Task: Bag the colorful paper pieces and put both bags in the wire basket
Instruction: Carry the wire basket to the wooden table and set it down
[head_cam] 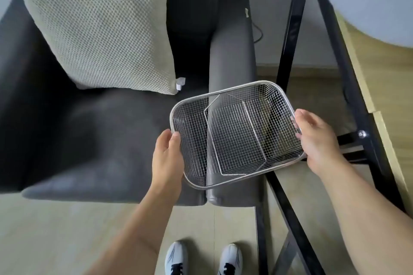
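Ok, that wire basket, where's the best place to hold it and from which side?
By the thick rim at its two short ends, one hand coming in from each side, as the left hand and right hand grip the wire basket now. The rim is the solid band; the mesh walls likely give fingers little purchase. It is wide and shallow, so opposite-end holds should keep it level.

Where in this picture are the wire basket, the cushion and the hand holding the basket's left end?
wire basket [237,134]: head view, on its mesh floor.
cushion [100,29]: head view, on the middle of its woven face.
left hand [166,156]: head view, on the back of the hand.
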